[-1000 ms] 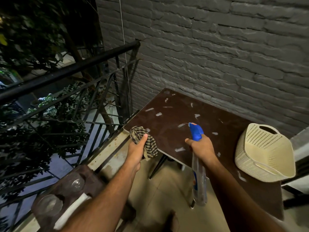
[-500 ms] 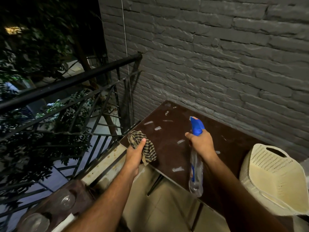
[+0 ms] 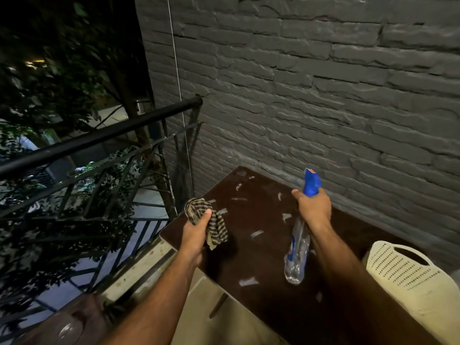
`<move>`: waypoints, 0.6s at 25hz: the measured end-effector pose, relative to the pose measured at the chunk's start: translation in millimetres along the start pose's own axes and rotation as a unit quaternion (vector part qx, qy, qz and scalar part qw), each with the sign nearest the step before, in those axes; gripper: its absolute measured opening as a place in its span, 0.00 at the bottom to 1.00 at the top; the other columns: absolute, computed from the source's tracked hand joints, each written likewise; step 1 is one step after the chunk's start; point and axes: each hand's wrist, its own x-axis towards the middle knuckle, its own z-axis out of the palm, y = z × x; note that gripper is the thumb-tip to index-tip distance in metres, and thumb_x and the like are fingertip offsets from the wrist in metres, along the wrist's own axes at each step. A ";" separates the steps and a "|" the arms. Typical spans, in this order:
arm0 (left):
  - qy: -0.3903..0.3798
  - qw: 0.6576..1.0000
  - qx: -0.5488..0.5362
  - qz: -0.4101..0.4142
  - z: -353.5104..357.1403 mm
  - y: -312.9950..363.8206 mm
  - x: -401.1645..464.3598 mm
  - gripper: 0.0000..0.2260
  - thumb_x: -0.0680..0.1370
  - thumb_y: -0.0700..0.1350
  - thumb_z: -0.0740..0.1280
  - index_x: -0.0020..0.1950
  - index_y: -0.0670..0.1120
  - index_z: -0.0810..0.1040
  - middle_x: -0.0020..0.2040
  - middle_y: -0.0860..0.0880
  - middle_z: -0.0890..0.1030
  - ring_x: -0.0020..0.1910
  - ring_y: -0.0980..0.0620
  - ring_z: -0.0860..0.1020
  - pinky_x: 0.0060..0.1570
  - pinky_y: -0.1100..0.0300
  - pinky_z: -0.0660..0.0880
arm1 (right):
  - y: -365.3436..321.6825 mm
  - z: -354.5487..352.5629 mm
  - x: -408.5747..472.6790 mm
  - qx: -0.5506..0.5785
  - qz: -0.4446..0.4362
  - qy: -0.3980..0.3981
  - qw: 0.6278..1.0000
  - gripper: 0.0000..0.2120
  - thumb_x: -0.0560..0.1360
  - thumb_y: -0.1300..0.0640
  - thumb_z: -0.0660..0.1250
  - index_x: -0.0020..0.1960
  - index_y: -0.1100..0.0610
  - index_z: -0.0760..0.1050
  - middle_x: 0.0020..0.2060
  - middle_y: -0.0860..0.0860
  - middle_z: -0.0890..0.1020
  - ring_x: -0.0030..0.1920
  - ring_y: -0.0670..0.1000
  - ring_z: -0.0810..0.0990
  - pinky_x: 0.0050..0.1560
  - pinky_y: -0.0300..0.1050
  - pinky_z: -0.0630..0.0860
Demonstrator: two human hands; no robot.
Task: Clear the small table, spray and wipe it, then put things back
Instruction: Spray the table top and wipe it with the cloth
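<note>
The small dark brown table [image 3: 256,260] stands against the grey brick wall, its top speckled with pale scuff marks. My left hand [image 3: 196,232] grips a bunched checked cloth [image 3: 211,220] over the table's left edge. My right hand [image 3: 314,207] holds a clear spray bottle [image 3: 297,255] by its neck, above the middle of the table. Its blue trigger head [image 3: 311,181] points up and toward the wall, and the bottle body hangs below my hand.
A cream perforated basket [image 3: 410,282] sits on the table's right end. A black metal railing [image 3: 99,138] runs along the left, with trees beyond. At the bottom left a dark stool [image 3: 82,317] carries a glass [image 3: 68,329].
Both hands have moved farther over the table toward the wall. The spray bottle's head has tilted from pointing left to pointing up. The view has shifted, so the basket sits lower right.
</note>
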 end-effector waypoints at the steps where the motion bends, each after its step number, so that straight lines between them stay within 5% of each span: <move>1: -0.004 1.000 0.004 0.002 7.8 -1.0 1.2 0.07 0.78 0.46 0.68 0.53 0.45 0.79 0.48 0.44 0.84 0.47 0.47 0.83 0.52 0.51 0.79 | 1.1 -3.9 5.0 0.002 0.002 -0.002 1.000 0.12 0.71 0.49 0.72 0.47 0.55 0.74 0.38 0.52 0.79 0.37 0.53 0.77 0.41 0.46 0.71; 9: -0.045 0.998 0.051 0.004 61.8 5.4 16.3 0.17 0.76 0.50 0.70 0.61 0.43 0.77 0.52 0.44 0.84 0.51 0.46 0.83 0.57 0.45 0.77 | 22.7 -26.5 24.1 0.019 0.017 -0.035 0.999 0.13 0.71 0.49 0.72 0.49 0.54 0.74 0.38 0.55 0.81 0.35 0.52 0.78 0.35 0.44 0.72; 15: -0.073 0.995 0.070 0.007 96.4 10.0 22.7 0.10 0.77 0.49 0.69 0.56 0.47 0.77 0.52 0.45 0.83 0.51 0.47 0.82 0.55 0.48 0.78 | 29.4 -32.3 22.3 0.050 0.011 -0.043 0.998 0.12 0.69 0.49 0.74 0.47 0.49 0.72 0.40 0.54 0.82 0.38 0.54 0.81 0.41 0.50 0.80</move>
